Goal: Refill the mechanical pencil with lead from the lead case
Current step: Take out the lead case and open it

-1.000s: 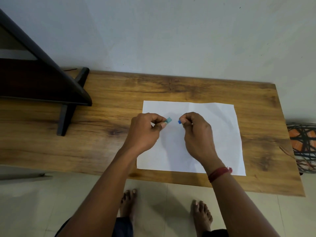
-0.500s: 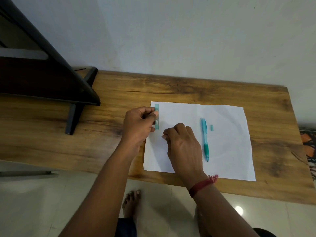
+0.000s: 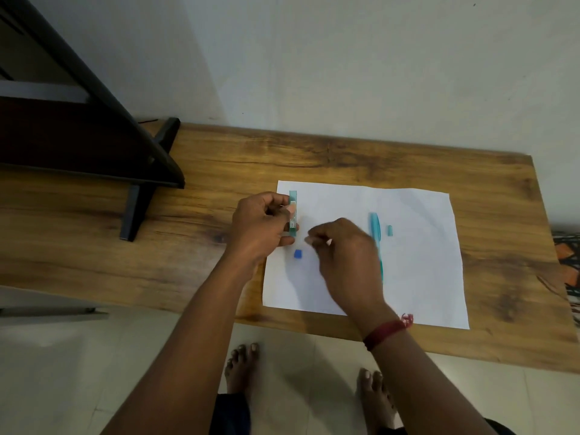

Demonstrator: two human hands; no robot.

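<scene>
The lead case (image 3: 292, 213) was held upright in the left hand (image 3: 260, 227) above the left edge of the white sheet (image 3: 417, 271). The right hand (image 3: 345, 255) was curled with fingertips pinched narrow; whether anything was held could not be told. It partly hid the mechanical pencil (image 3: 375, 230) lying on the sheet. 1 small teal cap (image 3: 389, 230) lay just right of the pencil, and 1 blue cap (image 3: 298, 254) lay on the sheet between the hands.

Pencil (image 3: 376, 240) on paper (image 3: 420, 277), right of lead case (image 3: 292, 215).
</scene>
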